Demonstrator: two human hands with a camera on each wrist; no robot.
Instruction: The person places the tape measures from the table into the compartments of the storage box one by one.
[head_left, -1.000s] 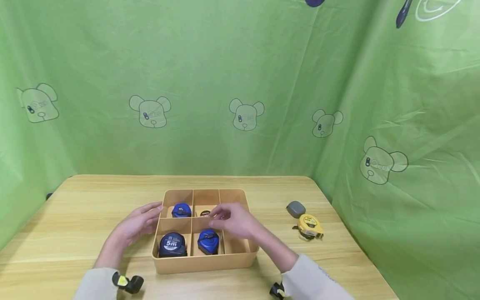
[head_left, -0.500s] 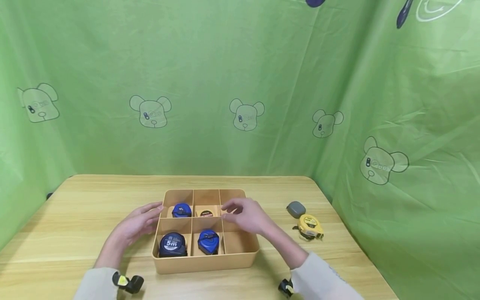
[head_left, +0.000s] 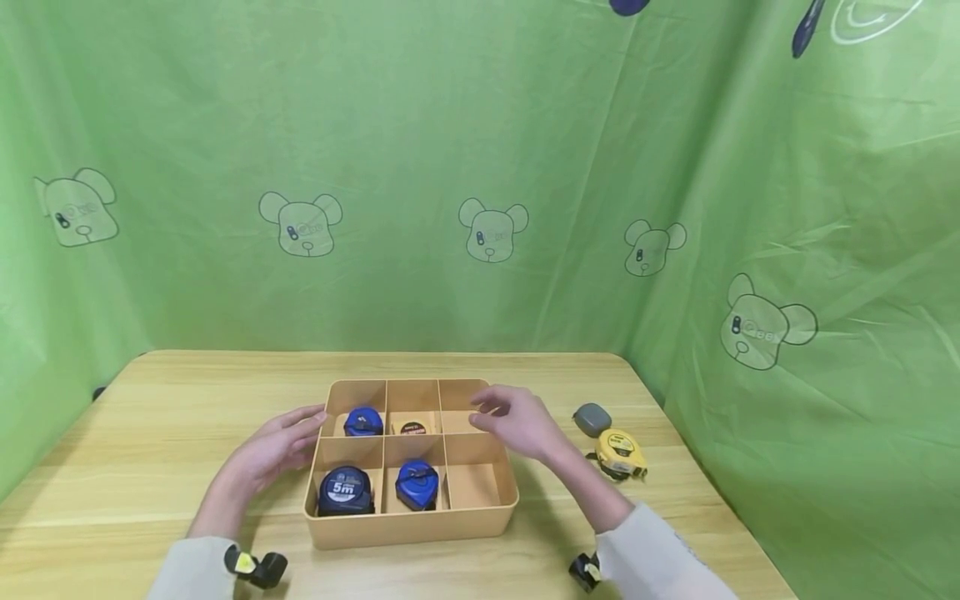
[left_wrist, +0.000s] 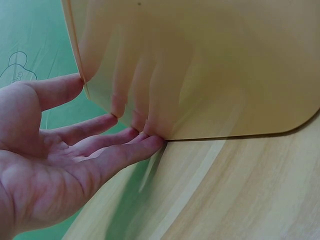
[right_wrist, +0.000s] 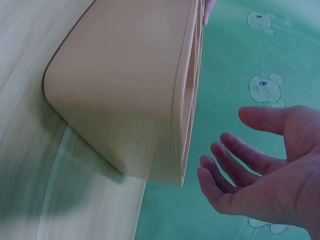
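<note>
1. Box (head_left: pixel 408 527), tan, two rows of three compartments, sits flat on the wooden table (head_left: pixel 225 383).
2. Left hand (head_left: pixel 281 443): fingers extended and spread, not gripping; fingertips touch the box's left side wall, one digit higher, at the rim.
3. Right hand (head_left: pixel 517 421): relaxed, fingers slightly bent, thumb apart from them, near the box's rear right corner. Right wrist view shows a gap between hand and box.
4. Rear row: rear blue tape measure (head_left: pixel 363 421) in left compartment; boxed-in yellow tape measure (head_left: pixel 412 427) in middle one, lower part hidden by a divider.
5. Front row: dark tape measure (head_left: pixel 346 490), marked "5m", at left; front blue tape measure (head_left: pixel 417 485) in middle.
6. Right of box, on table: grey rounded case (head_left: pixel 592 419) just beside loose yellow tape measure (head_left: pixel 622 452); contact unclear.
7. Green curtain (head_left: pixel 397 308) with bear-head outlines surrounds table.
</note>
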